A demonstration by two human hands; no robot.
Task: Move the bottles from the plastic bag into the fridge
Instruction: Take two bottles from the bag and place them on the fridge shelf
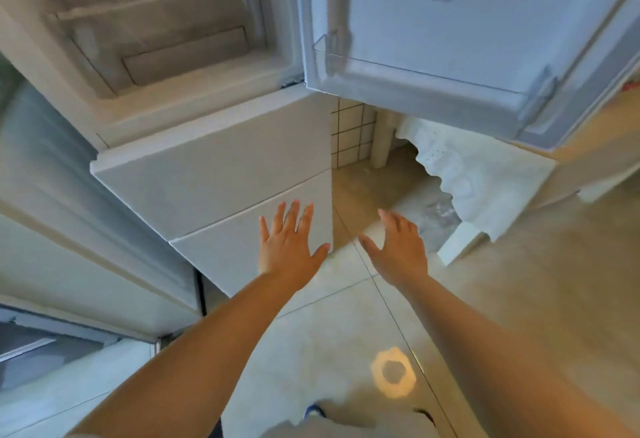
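White fridge (194, 147) stands open, both hands empty, no bottles in sight.

Landmark = fridge: its upper door (450, 39) is swung open to the right, with a clear door shelf (415, 70) along its lower edge; lower drawer fronts are closed. Left hand (289, 247) is spread flat, fingers straight, in front of the lowest drawer front, contact unclear. Right hand (398, 247) is released, fingers relaxed, over the pale tiled floor (329, 333) just right of the fridge. Crinkly clear plastic bag (438, 211), blurred, lies on the floor right of the fridge beneath the open door; bottles cannot be made out. Risk, as a judgement: bending to the bag could knock the head or shoulder on the overhanging door; thin plastic may slip or tear when bottles are pulled out.
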